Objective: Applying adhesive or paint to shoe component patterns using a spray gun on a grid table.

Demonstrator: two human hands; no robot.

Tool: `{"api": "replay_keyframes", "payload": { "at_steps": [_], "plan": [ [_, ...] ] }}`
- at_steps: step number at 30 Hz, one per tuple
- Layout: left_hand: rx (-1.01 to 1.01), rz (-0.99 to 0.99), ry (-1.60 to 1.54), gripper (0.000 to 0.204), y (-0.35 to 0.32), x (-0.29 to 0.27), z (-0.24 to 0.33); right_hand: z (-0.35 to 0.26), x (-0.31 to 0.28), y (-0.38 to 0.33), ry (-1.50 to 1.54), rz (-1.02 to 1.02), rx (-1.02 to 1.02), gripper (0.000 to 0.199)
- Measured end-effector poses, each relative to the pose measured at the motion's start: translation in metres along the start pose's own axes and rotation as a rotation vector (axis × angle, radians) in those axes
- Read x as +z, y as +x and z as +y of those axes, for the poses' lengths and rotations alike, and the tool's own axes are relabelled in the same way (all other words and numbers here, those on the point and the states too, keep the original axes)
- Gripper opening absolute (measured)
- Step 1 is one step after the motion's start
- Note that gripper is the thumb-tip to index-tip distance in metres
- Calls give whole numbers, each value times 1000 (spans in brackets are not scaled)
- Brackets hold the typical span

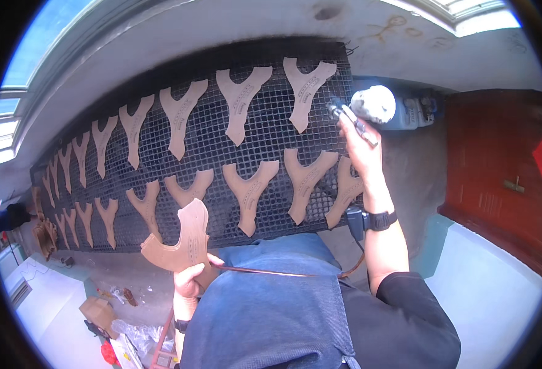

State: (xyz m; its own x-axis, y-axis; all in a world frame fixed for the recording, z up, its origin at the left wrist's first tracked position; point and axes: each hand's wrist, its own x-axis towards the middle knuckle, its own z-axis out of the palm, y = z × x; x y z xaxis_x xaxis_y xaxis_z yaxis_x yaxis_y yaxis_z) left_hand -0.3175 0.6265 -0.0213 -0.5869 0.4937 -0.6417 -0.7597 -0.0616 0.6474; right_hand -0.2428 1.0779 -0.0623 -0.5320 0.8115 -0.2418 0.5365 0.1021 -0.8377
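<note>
A dark wire mesh rack (212, 144) runs diagonally from the left edge of the frame up to the upper centre. Its far edge follows a pale curved wall, and its near edge ends just above the blue apron (265, 301) at lower centre.

Two rows of tan Y-shaped leather pieces (240, 104) lie flat on the mesh. The pieces are set close together, with narrow strips of bare mesh between neighbours. A wider band of bare mesh separates the upper row from the lower row.

At lower left, below the rack's near edge, the floor holds a cardboard box (99, 310) and loose clutter.

The left hand (191, 280) sits at lower centre-left, just in front of the rack's near edge. Its fingers are closed around a small stack of Y-shaped leather pieces (182, 240), held tilted with the forked end up and overlapping the edge of the mesh.

The right hand (360, 147) is raised at centre right, over the right end of the rack. It is closed around a spray gun (351, 120) whose nozzle points left toward the upper row. A white cup (374, 103) sits at the top of the gun. A dark watch (378, 220) is on the wrist.

To the right of the rack's end, a bare grey floor strip lies between the rack and a red door (498, 172).
</note>
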Motion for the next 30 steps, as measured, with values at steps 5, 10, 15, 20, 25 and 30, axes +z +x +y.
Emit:
{"api": "replay_keyframes", "payload": {
  "at_steps": [5,10,15,20,25,30],
  "plan": [
    [-57,77,-6,72,11,21,4,-8,1,60,-68,48,-148,33],
    [-121,130,-1,72,21,35,10,-13,14,102,-121,63,-206,36],
    [-196,148,-33,72,25,41,16,-19,23,113,-224,-15,-193,37],
    [-122,194,-19,71,33,38,11,-6,15,112,-305,-102,-50,40],
    [-112,147,33,69,36,31,10,3,8,145,-226,38,-125,40],
    [-114,160,3,71,33,37,9,-12,15,167,-183,104,-219,44]
  ]
}}
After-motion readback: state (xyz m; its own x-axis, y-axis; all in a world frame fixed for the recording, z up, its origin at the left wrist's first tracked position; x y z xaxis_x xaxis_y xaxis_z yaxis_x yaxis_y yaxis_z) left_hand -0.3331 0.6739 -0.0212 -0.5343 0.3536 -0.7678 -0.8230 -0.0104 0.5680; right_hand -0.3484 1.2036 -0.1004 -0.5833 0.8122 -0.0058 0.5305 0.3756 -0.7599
